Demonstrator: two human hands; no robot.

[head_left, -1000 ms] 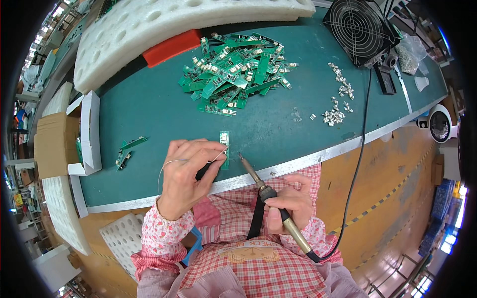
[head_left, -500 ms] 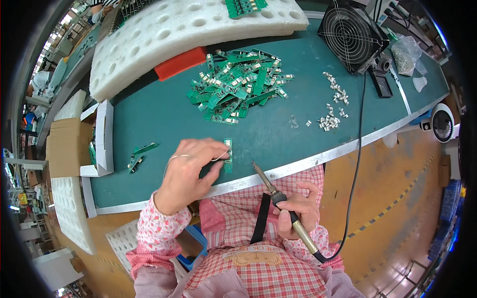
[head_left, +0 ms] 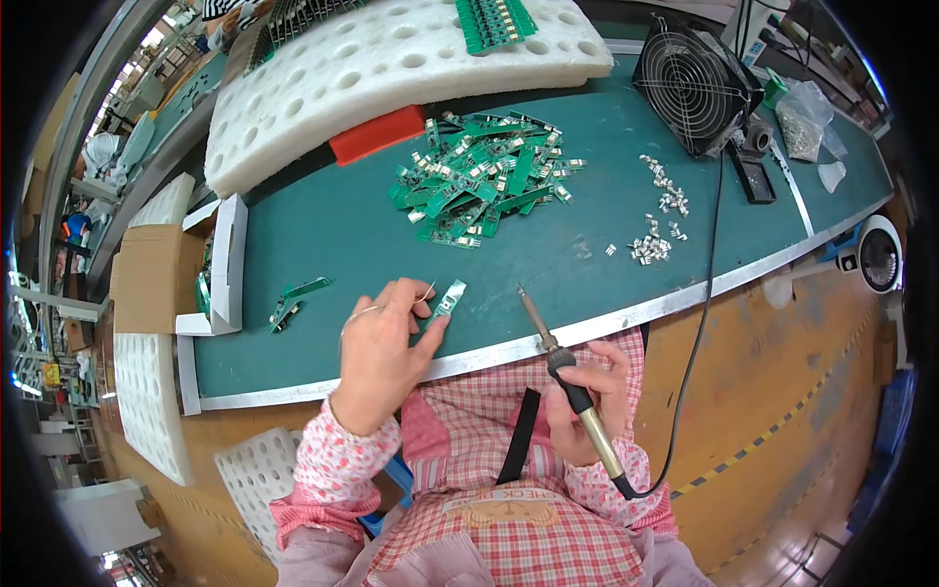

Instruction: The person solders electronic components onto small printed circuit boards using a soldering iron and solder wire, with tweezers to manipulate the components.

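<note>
A small green circuit board [head_left: 452, 296] lies tilted on the green mat in front of me. My left hand [head_left: 384, 333] pinches a thin solder wire [head_left: 427, 292] that loops back over the fingers. Its thumb reaches the board's near end; whether it grips the board I cannot tell. Over the table's front edge, my right hand [head_left: 591, 406] is closed round a soldering iron [head_left: 577, 391], its tip pointing up and left, right of the board and apart from it. Beyond both hands lies a heap of similar circuit boards [head_left: 486, 176].
Small metal connectors [head_left: 650, 247] are scattered at the right, near the iron's black cord [head_left: 711, 245]. A black fan [head_left: 688, 86] stands at the back right. White foam [head_left: 323, 103] and a red bin [head_left: 377, 134] border the far side. Left are an open carton [head_left: 230, 264] and loose boards [head_left: 296, 301].
The circuit board has turned from upright to slanting, its far end to the right, with my left thumb now at its near end. The whole view has shifted slightly.
</note>
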